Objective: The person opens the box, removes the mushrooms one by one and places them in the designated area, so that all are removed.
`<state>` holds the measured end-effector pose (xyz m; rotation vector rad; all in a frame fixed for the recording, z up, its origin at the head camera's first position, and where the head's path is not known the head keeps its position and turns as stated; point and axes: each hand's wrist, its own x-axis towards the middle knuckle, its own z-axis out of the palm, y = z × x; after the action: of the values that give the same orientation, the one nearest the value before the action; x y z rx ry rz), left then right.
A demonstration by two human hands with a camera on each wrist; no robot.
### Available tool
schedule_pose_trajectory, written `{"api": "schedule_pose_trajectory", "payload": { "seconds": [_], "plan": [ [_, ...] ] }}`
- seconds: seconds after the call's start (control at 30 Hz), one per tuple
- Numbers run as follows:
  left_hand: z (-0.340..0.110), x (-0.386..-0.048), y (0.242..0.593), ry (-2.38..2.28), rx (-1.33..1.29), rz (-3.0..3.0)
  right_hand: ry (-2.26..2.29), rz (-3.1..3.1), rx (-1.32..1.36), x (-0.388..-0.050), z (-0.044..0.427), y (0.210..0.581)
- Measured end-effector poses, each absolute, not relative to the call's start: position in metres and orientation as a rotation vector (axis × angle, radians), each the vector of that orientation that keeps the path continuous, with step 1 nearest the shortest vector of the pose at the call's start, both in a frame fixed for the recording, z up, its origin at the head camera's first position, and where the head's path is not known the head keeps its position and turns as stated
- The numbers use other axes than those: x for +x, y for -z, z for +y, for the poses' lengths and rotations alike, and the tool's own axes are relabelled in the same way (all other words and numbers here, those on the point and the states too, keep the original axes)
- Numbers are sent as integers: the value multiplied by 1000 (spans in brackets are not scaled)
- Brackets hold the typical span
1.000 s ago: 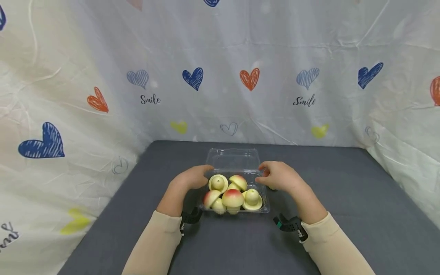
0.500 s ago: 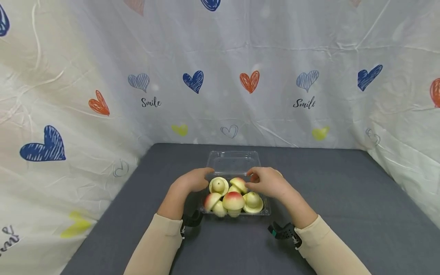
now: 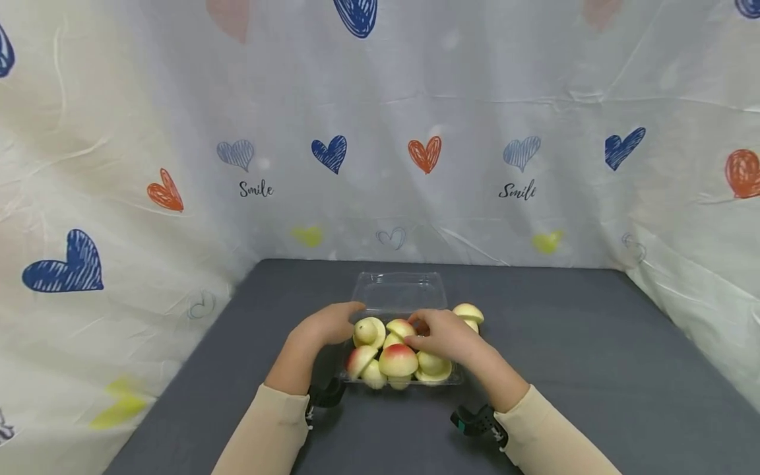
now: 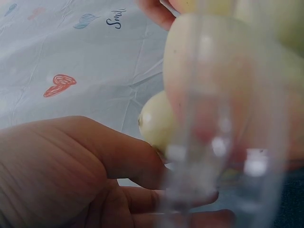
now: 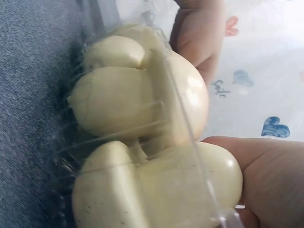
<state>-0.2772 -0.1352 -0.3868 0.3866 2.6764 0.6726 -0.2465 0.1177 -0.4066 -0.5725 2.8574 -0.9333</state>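
A clear plastic clamshell box (image 3: 456, 377) holds several toy mushrooms, pale yellow, some with red-topped caps (image 3: 398, 360). Its clear lid (image 3: 400, 290) lies back behind it. At the box's rear left corner is my left hand (image 3: 323, 328), thumb and index finger apart and touching the side. The left wrist view shows its fingers extended against the clear wall. My right hand (image 3: 448, 340) reaches over the right half, bent fingers against the rear red-capped mushroom (image 3: 399, 330). Whether it pinches anything is hidden; in the right wrist view, mushrooms (image 5: 114, 104) cover its fingertips.
Another pale mushroom (image 3: 468, 313) is just right of the box, partly behind my right hand. Dark grey cloth covers the table (image 3: 570, 343). A white curtain (image 3: 380, 125) printed with hearts hangs behind its far edge.
My right hand has moved left from the box's right rim to over its right half, uncovering the mushroom outside. My left hand stays at the corner. The head view has tilted slightly up.
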Motion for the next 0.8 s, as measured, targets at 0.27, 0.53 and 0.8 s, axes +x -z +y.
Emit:
{"api": "schedule_pose_trajectory", "payload": {
  "seconds": [0.27,0.53,0.8],
  "plan": [
    [-139,-276,386,-725,387,2654,929,2915,-450,-249,110,412],
    [-133,-273,385,-676,382,2679,890,2932,-380,-247,107,412],
    [-131,-272,385,-645,370,2714,892,2938,-388,-249,105,413]
  ]
}}
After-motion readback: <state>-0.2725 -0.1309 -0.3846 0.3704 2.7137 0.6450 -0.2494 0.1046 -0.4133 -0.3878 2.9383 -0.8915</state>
